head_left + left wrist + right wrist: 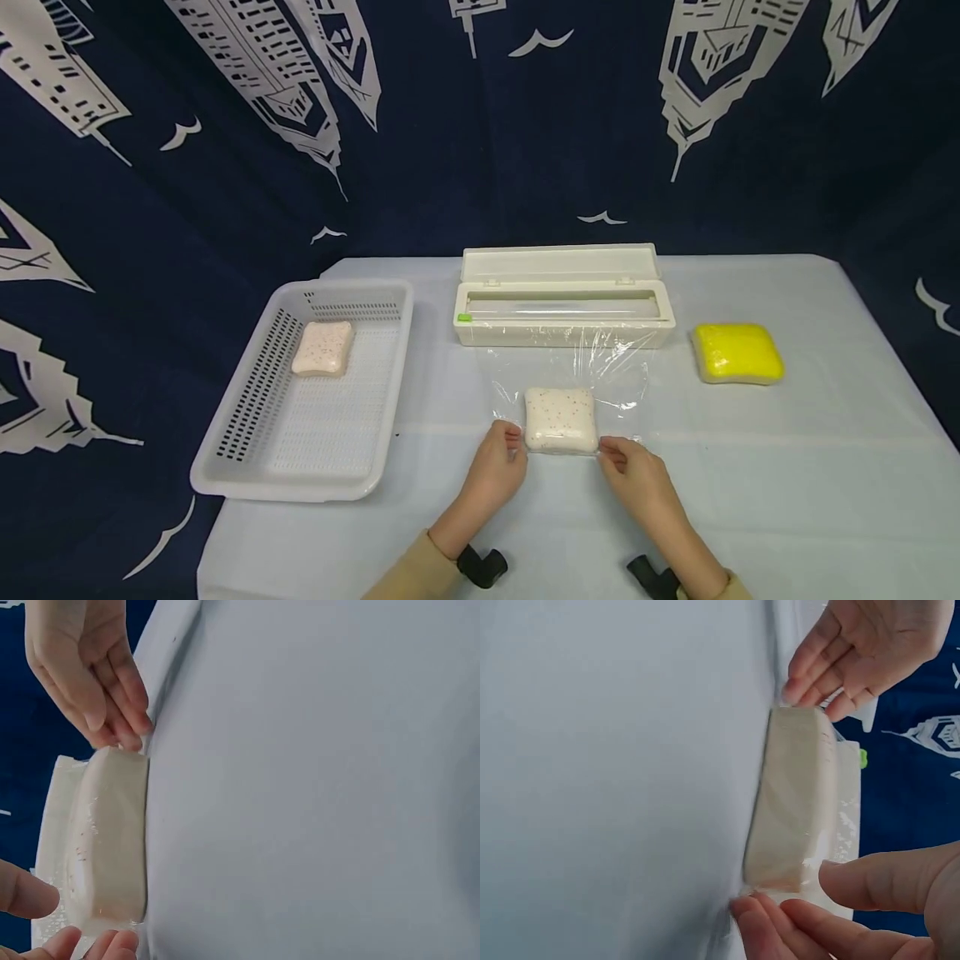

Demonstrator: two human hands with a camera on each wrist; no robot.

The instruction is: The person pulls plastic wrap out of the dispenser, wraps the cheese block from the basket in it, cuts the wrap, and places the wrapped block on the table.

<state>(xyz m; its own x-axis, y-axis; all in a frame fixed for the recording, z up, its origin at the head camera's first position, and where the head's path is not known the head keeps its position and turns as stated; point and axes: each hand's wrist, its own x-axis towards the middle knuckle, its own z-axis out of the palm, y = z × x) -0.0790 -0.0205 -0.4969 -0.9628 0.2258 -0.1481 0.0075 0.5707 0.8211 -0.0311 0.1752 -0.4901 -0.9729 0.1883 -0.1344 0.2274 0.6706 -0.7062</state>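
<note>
Clock positions from the cream block, twelve being away from the person. Backdrop cloth (510, 150), dark blue, printed with white buildings and birds; hangs beyond the desk, 12 o'clock. Desk (810, 500), white-covered, bearing all items below. Basket (285, 492), white plastic, perforated; 9 o'clock. Wrap dispenser (558, 263), off-white, lid raised, clear roll visible inside; 12 o'clock. Clear film (622, 375), wrinkled, running from the dispenser's front toward 6 o'clock as far as the cream block. Left hand (495, 462), 8 o'clock, fingertips at the block's near left corner; grip loose, thumb and fingers apart. Right hand (637, 479), 4 o'clock, fingertips at the near right corner; grip likewise loose, thumb clear of the fingers. Yellow block (738, 354), glossy, between 2 and 3 o'clock, apart from the dispenser. Cream block (560, 421), red-speckled, flat on the desk between the hands, at the film's near end. Pinkish block (322, 348), speckled, inside the basket toward its 1 o'clock. Green tab (465, 317), on the dispenser's left end.
</note>
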